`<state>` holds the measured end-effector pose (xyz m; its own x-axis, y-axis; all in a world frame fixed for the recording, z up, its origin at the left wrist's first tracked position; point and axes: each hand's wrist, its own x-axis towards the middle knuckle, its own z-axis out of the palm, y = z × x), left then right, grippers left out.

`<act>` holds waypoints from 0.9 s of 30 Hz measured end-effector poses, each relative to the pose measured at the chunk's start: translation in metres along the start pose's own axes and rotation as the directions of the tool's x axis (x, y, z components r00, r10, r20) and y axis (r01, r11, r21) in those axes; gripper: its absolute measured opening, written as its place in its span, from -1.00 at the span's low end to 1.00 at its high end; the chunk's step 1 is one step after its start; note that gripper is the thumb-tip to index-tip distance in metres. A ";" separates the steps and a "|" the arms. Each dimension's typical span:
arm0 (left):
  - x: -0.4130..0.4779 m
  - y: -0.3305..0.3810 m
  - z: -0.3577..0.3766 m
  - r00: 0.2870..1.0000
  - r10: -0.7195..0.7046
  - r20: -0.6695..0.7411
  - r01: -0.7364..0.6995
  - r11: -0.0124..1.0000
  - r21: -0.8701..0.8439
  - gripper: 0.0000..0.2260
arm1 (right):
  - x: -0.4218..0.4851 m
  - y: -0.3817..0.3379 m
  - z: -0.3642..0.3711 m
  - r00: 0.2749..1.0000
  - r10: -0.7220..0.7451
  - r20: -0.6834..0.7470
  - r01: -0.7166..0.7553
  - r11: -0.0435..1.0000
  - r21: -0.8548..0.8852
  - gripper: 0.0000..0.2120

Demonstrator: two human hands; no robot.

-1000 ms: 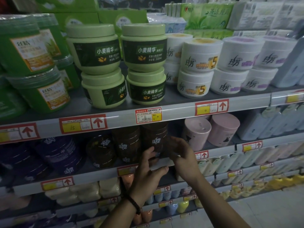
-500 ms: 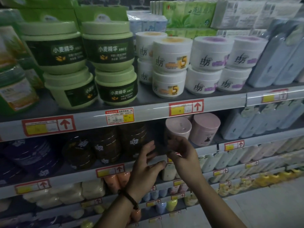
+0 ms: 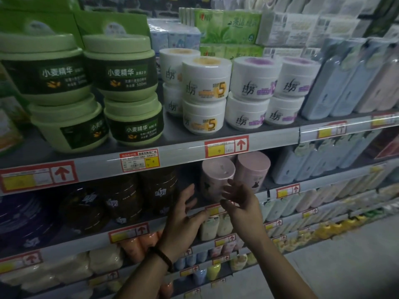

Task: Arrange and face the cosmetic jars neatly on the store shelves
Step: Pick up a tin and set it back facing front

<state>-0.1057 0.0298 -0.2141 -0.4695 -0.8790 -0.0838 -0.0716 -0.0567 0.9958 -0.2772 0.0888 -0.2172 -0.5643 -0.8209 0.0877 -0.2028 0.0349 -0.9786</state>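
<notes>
Two pink jars stand on the second shelf: the left pink jar [image 3: 217, 178] and the right pink jar [image 3: 252, 169]. My right hand [image 3: 239, 203] hovers in front of the left pink jar, fingers spread and holding nothing. My left hand [image 3: 183, 216] is open with spread fingers, between the dark brown jars [image 3: 157, 188] and the pink jars, touching neither as far as I can tell. On the shelf above stand stacked green jars [image 3: 121, 87] and white jars [image 3: 205, 93] with labels facing out.
Purple jars [image 3: 23, 216] sit at the far left of the second shelf. Blue and pink bottles [image 3: 345, 83] fill the right side. The shelf rails [image 3: 181, 156] carry red price tags. Lower shelves hold small bottles; the floor [image 3: 345, 266] is at the lower right.
Both hands have left the brown jars and moved right, to in front of the left pink jar. The view has shifted right as well.
</notes>
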 end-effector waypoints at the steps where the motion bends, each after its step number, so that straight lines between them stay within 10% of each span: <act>1: 0.001 0.001 -0.001 1.000 0.000 0.004 0.000 1.000 0.007 -0.26 | 0.001 -0.001 0.000 1.000 0.008 -0.013 -0.008 1.000 -0.001 -0.51; 27: 0.066 0.011 0.049 0.988 0.053 -0.145 -0.065 0.994 -0.083 -0.56 | 0.067 0.005 -0.043 0.991 0.014 0.130 -0.006 0.998 -0.068 -0.46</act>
<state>-0.1808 -0.0053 -0.2101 -0.3396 -0.9402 -0.0250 0.0325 -0.0383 0.9987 -0.3504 0.0585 -0.2078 -0.4581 -0.8876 0.0486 -0.2537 0.0781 -0.9641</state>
